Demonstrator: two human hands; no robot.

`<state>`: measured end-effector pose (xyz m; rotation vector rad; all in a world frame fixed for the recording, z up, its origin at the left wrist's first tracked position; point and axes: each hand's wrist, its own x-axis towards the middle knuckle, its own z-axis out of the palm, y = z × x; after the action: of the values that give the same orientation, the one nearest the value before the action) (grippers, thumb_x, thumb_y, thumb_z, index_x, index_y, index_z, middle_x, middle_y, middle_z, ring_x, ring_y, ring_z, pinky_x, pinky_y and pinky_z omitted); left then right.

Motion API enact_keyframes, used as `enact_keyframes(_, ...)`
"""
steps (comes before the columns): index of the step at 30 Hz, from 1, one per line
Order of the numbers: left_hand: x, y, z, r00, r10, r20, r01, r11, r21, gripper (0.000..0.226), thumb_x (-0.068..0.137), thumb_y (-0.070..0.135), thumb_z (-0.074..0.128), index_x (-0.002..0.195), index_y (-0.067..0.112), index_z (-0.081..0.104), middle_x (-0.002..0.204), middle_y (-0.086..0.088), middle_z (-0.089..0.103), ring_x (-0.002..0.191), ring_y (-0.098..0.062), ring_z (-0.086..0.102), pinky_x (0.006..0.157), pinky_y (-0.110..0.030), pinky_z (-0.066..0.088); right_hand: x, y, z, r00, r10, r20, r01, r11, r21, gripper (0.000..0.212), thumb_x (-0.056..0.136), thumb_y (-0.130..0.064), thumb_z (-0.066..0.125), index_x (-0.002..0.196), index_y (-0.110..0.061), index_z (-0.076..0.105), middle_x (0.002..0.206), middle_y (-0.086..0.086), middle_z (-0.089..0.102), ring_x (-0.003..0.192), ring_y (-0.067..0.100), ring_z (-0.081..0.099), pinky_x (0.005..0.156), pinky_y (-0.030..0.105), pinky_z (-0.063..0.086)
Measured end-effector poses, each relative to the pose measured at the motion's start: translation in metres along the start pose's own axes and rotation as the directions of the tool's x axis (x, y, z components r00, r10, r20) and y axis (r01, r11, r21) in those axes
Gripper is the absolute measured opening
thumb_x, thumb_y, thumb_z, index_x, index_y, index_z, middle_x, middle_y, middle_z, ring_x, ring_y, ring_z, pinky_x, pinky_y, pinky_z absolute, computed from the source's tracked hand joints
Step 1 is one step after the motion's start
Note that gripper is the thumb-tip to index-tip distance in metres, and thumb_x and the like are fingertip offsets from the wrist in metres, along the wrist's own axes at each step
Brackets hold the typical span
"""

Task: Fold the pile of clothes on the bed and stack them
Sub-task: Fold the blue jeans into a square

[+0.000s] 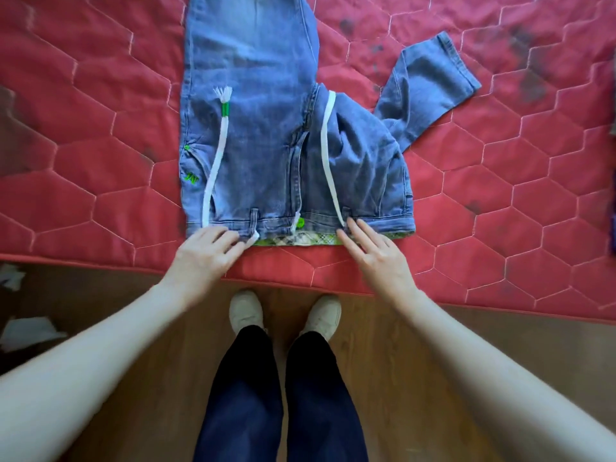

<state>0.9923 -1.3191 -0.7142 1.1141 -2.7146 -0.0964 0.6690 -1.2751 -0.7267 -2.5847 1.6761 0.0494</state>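
Note:
A pair of blue jeans (266,128) lies flat on the red quilted bed (100,161), waistband towards me at the bed's near edge. One leg runs straight away from me; the other is bent off to the right (430,85). White drawstrings with green trim (216,151) trail over the front. My left hand (206,255) rests with straight fingers on the left part of the waistband. My right hand (373,255) touches the right part of the waistband, fingers extended. Neither hand grips the cloth.
The bed's front edge (300,281) runs just below my hands, with wooden floor (166,328) and my feet beneath. White scraps (26,331) lie on the floor at the left. A sliver of purple cloth (611,208) shows at the right edge.

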Motion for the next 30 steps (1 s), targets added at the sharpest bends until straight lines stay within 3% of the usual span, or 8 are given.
enact_keyframes(6, 0.003, 0.014, 0.002, 0.882, -0.468, 0.057, 0.471, 0.878, -0.082, 0.017, 0.084, 0.011, 0.057, 0.095, 0.009, 0.071, 0.104, -0.009, 0.065, 0.099, -0.032, 0.061, 0.097, -0.049, 0.037, 0.007, -0.011, -0.008, 0.951, 0.278, -0.133, -0.232, 0.930, 0.286, 0.027, 0.093, -0.014, 0.061, 0.117, -0.004, 0.065, 0.122, 0.015, 0.063, 0.116, 0.032, 0.059, 0.092, 0.045, 0.051)
enact_keyframes(10, 0.003, 0.010, -0.006, 0.469, -0.867, 0.168, 0.872, 0.425, -0.242, 0.041, 0.092, 0.020, 0.060, 0.130, 0.007, 0.053, 0.137, -0.016, 0.046, 0.123, -0.035, 0.045, 0.102, -0.045, 0.035, 0.012, 0.004, -0.019, 0.758, 0.652, 0.007, -0.624, 0.723, 0.297, 0.045, 0.097, -0.025, 0.054, 0.138, -0.005, 0.049, 0.144, 0.021, 0.043, 0.135, 0.034, 0.040, 0.104, 0.046, 0.039)
enact_keyframes(12, 0.006, 0.004, -0.004, 0.207, -0.936, 0.284, 0.937, 0.106, -0.333, 0.050, 0.094, 0.030, 0.057, 0.138, 0.008, 0.045, 0.136, -0.015, 0.047, 0.121, -0.034, 0.047, 0.101, -0.040, 0.035, 0.015, 0.012, -0.019, 0.574, 0.802, 0.163, -0.797, 0.503, 0.334, 0.056, 0.100, -0.037, 0.046, 0.147, -0.010, 0.034, 0.149, 0.018, 0.036, 0.138, 0.032, 0.033, 0.106, 0.047, 0.033)
enact_keyframes(14, 0.009, -0.002, 0.000, 0.077, -0.928, 0.364, 0.937, -0.057, -0.344, 0.049, 0.094, 0.035, 0.058, 0.134, 0.007, 0.050, 0.130, -0.016, 0.054, 0.119, -0.033, 0.049, 0.100, -0.038, 0.035, 0.016, 0.019, -0.016, 0.440, 0.856, 0.271, -0.873, 0.337, 0.352, 0.062, 0.100, -0.044, 0.042, 0.148, -0.008, 0.029, 0.142, 0.017, 0.043, 0.131, 0.034, 0.038, 0.103, 0.045, 0.032)
enact_keyframes(17, 0.009, -0.009, 0.006, 0.052, -0.895, 0.443, 0.888, -0.161, -0.430, 0.049, 0.089, 0.034, 0.066, 0.127, 0.006, 0.056, 0.121, -0.013, 0.062, 0.115, -0.029, 0.055, 0.098, -0.036, 0.039, 0.015, 0.025, -0.010, 0.367, 0.863, 0.347, -0.884, 0.208, 0.418, 0.054, 0.095, -0.044, 0.053, 0.133, -0.007, 0.045, 0.128, 0.015, 0.054, 0.119, 0.033, 0.047, 0.093, 0.038, 0.036)
enact_keyframes(23, 0.007, -0.016, -0.007, 0.124, -0.851, 0.511, 0.711, -0.283, -0.644, 0.037, 0.087, 0.017, 0.071, 0.120, 0.005, 0.059, 0.115, -0.015, 0.066, 0.098, -0.021, 0.064, 0.090, -0.035, 0.053, 0.015, 0.028, -0.021, 0.285, 0.887, 0.363, -0.771, -0.013, 0.637, 0.021, 0.090, -0.032, 0.064, 0.096, -0.012, 0.060, 0.089, 0.000, 0.061, 0.084, 0.018, 0.053, 0.070, 0.025, 0.034)
enact_keyframes(26, 0.022, -0.017, -0.038, 0.122, -0.881, 0.458, 0.608, -0.298, -0.736, 0.031, 0.084, 0.016, 0.074, 0.111, 0.009, 0.061, 0.103, -0.015, 0.070, 0.086, -0.018, 0.070, 0.076, -0.034, 0.059, 0.018, 0.021, -0.049, 0.285, 0.919, 0.272, -0.694, 0.002, 0.720, 0.020, 0.089, -0.029, 0.064, 0.079, -0.016, 0.053, 0.070, -0.008, 0.050, 0.066, 0.011, 0.047, 0.061, 0.013, 0.037)
enact_keyframes(30, 0.049, -0.025, -0.111, 0.081, -0.940, 0.331, 0.587, -0.224, -0.778, 0.016, 0.076, 0.023, 0.079, 0.084, 0.028, 0.066, 0.084, -0.002, 0.071, 0.087, -0.025, 0.070, 0.085, -0.047, 0.056, 0.028, 0.015, -0.128, 0.271, 0.959, 0.081, -0.607, 0.105, 0.788, 0.013, 0.088, -0.024, 0.065, 0.087, -0.015, 0.057, 0.071, -0.013, 0.054, 0.065, 0.002, 0.049, 0.059, 0.010, 0.034)
